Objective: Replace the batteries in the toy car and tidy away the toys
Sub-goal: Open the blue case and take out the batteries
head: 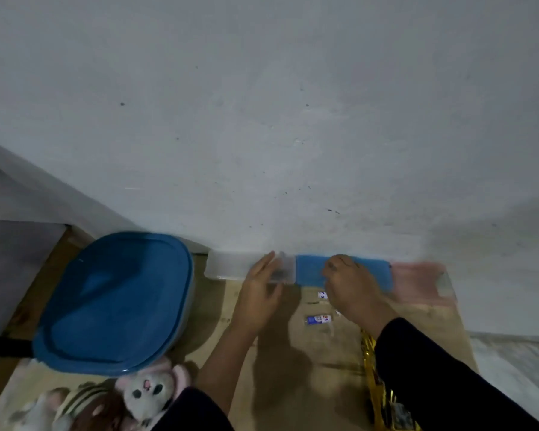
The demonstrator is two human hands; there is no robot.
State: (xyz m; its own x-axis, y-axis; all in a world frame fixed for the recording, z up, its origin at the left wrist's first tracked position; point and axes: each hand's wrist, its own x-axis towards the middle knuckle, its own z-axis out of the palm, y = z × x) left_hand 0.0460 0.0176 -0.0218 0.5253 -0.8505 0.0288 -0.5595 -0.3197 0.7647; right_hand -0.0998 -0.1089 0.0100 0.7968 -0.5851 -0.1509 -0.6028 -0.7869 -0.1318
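Reaching toward the wall, we are working both hands just beyond the battery (319, 319), which is lying on the brown floor with its long axis running left to right, parallel to the wall. Our left hand (260, 290) is lying up and to the left of that battery, fingers straight and resting against the end of a clear box (227, 267), gripping nothing. Our right hand (352, 290) is hanging just above and right of the battery, its fingers curled down onto a flat blue piece (374, 273); whether it is grasping anything we cannot tell. A second battery (323, 295) is peeking out just beyond the first, at the right hand's edge. We are judging the right hand the nearer one for a sideways pinch. We are not making out the toy car.
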